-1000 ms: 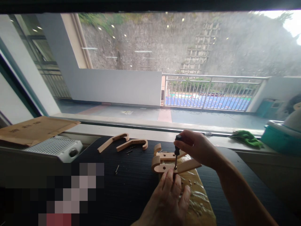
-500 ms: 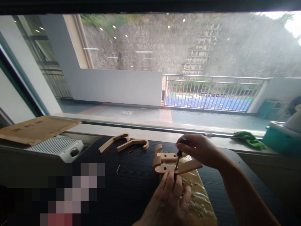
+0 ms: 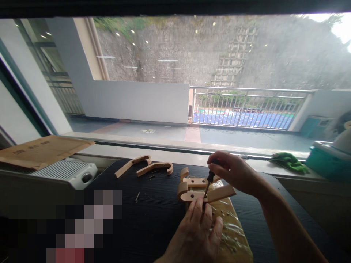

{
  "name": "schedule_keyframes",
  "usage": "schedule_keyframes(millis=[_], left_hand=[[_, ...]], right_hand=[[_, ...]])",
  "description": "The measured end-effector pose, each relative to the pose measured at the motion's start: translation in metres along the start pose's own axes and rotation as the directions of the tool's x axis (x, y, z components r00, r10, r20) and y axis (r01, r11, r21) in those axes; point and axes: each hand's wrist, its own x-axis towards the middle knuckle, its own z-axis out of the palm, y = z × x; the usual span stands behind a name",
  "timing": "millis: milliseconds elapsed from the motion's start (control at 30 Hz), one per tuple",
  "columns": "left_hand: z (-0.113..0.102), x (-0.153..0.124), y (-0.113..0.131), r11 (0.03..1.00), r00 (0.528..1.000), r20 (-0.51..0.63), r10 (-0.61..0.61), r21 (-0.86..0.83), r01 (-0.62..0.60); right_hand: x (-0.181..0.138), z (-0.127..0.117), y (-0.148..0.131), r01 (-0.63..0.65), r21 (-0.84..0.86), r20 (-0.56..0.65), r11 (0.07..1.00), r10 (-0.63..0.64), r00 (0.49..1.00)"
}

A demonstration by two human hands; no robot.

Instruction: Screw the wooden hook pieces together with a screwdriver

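My right hand (image 3: 233, 171) is closed round the black handle of a small screwdriver (image 3: 208, 182), whose tip stands in a hole of the front wooden hook piece (image 3: 192, 195). A second wooden hook piece (image 3: 192, 180) lies just behind it. My left hand (image 3: 196, 233) rests on the table below, fingers stretched forward and touching the front piece's near edge. Both pieces sit at the far end of a plastic-wrapped brown packet (image 3: 231, 233) with small pale bits on it.
Two more curved wooden hooks (image 3: 145, 166) lie at the back left of the black table (image 3: 148, 223), with loose screws (image 3: 136, 197) nearby. A white heater (image 3: 65, 172) with cardboard (image 3: 41, 148) on top stands left. A green cloth (image 3: 287, 161) and teal box (image 3: 329, 160) sit on the sill right.
The right hand has turned slightly on the screwdriver handle, and the tool leans a little more to the right. The left hand and the wooden pieces stay where they were.
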Motion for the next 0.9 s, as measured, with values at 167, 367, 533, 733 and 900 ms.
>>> schedule_keyframes(millis=[167,367,533,733,900], left_hand=[[0.000,0.001,0.000,1.000,1.000,-0.012,-0.007,-0.005,0.007],[0.001,0.001,0.002,1.000,1.000,0.023,0.001,-0.003,-0.001],[0.000,0.003,0.001,1.000,1.000,-0.021,0.004,0.002,-0.004],[-0.006,0.004,-0.001,0.998,0.996,0.085,0.018,-0.057,-0.013],[-0.010,0.006,-0.003,0.992,0.990,0.138,0.011,-0.130,0.007]], right_hand=[[-0.002,-0.005,-0.001,-0.005,-0.021,0.015,1.000,0.005,1.000],[-0.001,0.004,0.002,-0.054,-0.149,-0.090,0.987,0.041,0.995],[0.002,0.001,-0.004,-0.023,-0.134,0.013,0.991,0.025,1.000],[0.006,-0.028,-0.034,0.033,-0.276,0.276,0.961,0.046,0.960],[0.012,-0.031,-0.053,0.090,-0.418,0.356,0.904,0.072,0.932]])
